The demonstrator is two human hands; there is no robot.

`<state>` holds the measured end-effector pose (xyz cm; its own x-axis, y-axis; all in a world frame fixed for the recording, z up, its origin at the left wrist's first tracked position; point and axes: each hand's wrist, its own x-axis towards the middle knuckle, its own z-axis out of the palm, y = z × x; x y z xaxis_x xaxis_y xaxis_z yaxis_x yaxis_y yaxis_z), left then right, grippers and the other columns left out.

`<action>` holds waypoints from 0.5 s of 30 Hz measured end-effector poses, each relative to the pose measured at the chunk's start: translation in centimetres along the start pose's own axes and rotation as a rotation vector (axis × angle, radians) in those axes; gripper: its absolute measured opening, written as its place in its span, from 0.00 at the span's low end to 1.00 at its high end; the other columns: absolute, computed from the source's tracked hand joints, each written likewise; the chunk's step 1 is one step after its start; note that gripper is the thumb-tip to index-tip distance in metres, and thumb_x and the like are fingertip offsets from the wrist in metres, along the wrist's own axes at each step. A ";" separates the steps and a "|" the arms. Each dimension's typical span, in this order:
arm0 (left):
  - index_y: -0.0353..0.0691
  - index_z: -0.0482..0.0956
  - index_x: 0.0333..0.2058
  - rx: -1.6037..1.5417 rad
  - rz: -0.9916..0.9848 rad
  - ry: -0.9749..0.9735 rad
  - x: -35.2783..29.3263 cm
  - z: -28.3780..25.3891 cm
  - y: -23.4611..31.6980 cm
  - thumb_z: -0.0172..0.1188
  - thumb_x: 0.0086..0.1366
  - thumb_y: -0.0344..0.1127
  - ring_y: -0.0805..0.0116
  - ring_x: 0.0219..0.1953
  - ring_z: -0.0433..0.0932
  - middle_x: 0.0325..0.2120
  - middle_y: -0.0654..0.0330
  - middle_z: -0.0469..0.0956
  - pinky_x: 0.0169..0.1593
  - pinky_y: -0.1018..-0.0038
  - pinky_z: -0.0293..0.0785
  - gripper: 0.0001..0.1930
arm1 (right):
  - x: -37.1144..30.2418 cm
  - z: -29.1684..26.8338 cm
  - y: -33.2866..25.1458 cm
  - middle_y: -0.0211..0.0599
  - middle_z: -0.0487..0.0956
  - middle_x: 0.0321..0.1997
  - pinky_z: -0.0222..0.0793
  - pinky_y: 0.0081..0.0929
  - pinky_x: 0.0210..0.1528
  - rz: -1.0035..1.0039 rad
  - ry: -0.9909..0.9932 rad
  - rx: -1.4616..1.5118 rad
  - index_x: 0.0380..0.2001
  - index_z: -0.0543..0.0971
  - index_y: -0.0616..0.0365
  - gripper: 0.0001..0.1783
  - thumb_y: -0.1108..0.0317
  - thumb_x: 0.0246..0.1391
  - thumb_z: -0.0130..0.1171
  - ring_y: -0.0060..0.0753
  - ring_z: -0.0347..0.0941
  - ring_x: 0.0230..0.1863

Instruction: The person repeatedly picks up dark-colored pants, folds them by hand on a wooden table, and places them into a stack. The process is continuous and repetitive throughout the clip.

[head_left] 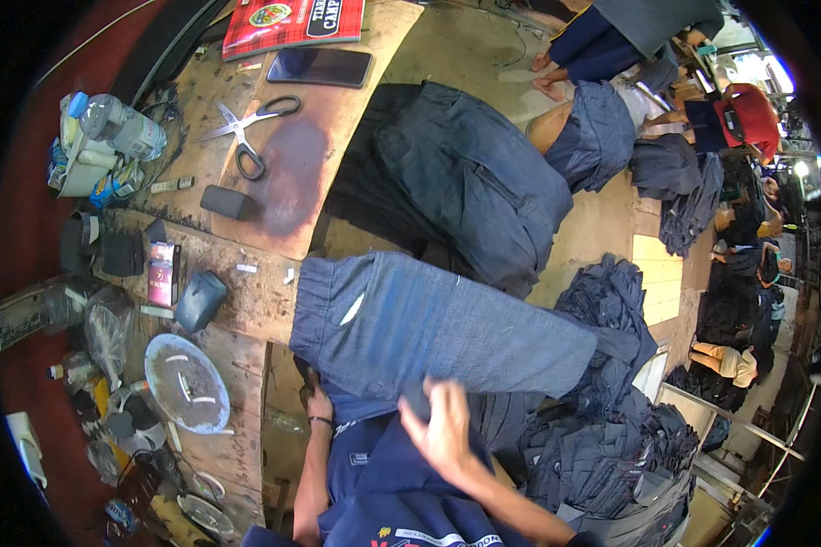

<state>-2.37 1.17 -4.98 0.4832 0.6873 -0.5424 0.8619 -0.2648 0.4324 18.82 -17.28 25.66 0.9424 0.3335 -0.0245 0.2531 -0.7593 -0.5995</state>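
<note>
Beyond the right grip point(426, 401) and its block point(416, 402) lie trousers point(456, 324).

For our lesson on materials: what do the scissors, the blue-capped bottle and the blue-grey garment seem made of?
Scissors: probably steel blades, by their metallic grey sheen; black handles likely plastic.
Bottle: probably smooth clear plastic, being see-through with highlights.
Garment: matte cloth, perhaps denim, by its streaked surface and folds.

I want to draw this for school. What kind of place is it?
Probably a clothes workshop: trousers lie spread out in front, big heaps of dark clothes sit to the right, and scissors rest on the wooden table.
</note>
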 end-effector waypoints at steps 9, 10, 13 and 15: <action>0.29 0.79 0.57 0.544 0.271 -0.495 -1.7 -21.1 16.7 0.61 0.70 0.66 0.38 0.49 0.85 0.39 0.35 0.86 0.54 0.50 0.80 0.39 | 3.6 -0.4 1.8 0.62 0.79 0.46 0.75 0.52 0.52 0.151 -0.007 0.246 0.58 0.70 0.68 0.35 0.62 0.55 0.74 0.62 0.78 0.46; 0.31 0.79 0.57 0.500 0.198 -0.587 -3.1 -23.5 21.6 0.65 0.70 0.60 0.42 0.40 0.88 0.30 0.42 0.87 0.48 0.53 0.82 0.35 | 1.3 -0.6 1.8 0.60 0.81 0.43 0.77 0.50 0.49 0.220 -0.168 0.380 0.63 0.67 0.67 0.40 0.61 0.54 0.74 0.59 0.81 0.43; 0.36 0.84 0.50 0.367 0.709 -0.531 -7.1 -23.5 38.0 0.68 0.70 0.49 0.52 0.27 0.87 0.23 0.51 0.86 0.35 0.58 0.82 0.21 | -2.4 -2.0 2.2 0.45 0.83 0.29 0.79 0.36 0.35 0.712 -0.199 0.567 0.79 0.46 0.60 0.60 0.63 0.54 0.75 0.41 0.82 0.27; 0.34 0.81 0.54 0.067 1.087 -0.572 -7.5 -16.8 47.7 0.66 0.72 0.48 0.47 0.43 0.87 0.40 0.43 0.86 0.46 0.58 0.83 0.23 | -4.9 -1.5 2.0 0.43 0.84 0.33 0.79 0.34 0.39 0.704 -0.176 0.887 0.82 0.39 0.56 0.64 0.64 0.57 0.75 0.33 0.82 0.32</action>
<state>32.53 -5.26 31.80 0.9381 -0.3030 -0.1677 -0.0329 -0.5600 0.8278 15.10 -21.30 25.76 0.7523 0.1171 -0.6483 -0.6278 -0.1706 -0.7594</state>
